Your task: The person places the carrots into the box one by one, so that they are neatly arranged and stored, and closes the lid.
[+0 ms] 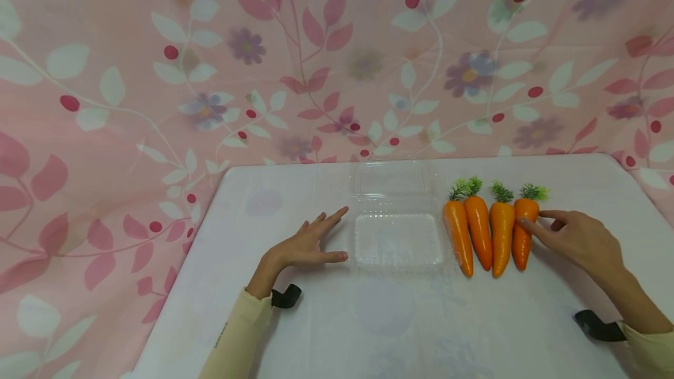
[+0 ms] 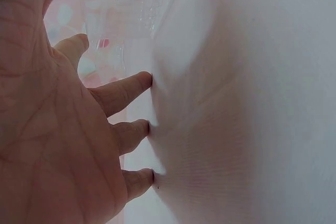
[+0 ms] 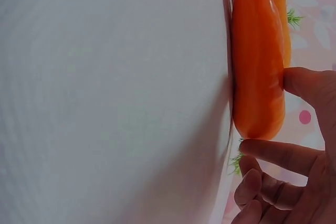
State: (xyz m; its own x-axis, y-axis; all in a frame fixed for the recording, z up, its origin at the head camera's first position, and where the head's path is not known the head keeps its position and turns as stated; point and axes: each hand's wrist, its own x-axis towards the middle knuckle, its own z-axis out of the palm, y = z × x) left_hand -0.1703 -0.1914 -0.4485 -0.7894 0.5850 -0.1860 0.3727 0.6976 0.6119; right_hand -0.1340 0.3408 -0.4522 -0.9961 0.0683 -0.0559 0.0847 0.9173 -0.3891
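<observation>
Several orange carrots with green tops lie side by side, tips toward the person; the rightmost carrot (image 1: 522,244) (image 3: 257,61) is at my right hand (image 1: 584,244) (image 3: 294,166). My right thumb lies on that carrot and the index finger touches its top end, pinching it; the other fingers are curled below in the right wrist view. An open clear plastic container (image 1: 398,241) stands left of the carrots, its lid (image 1: 392,179) laid back behind it. Left of the container, my left hand (image 1: 302,244) (image 2: 63,108) has its fingers spread, fingertips on the tabletop.
A white-covered table (image 1: 358,332) carries everything. Behind and to the left hangs a pink cloth (image 1: 316,75) with leaves and flowers. The leftmost carrot (image 1: 459,238) lies against the container's right side. Black straps (image 1: 286,296) show at both wrists.
</observation>
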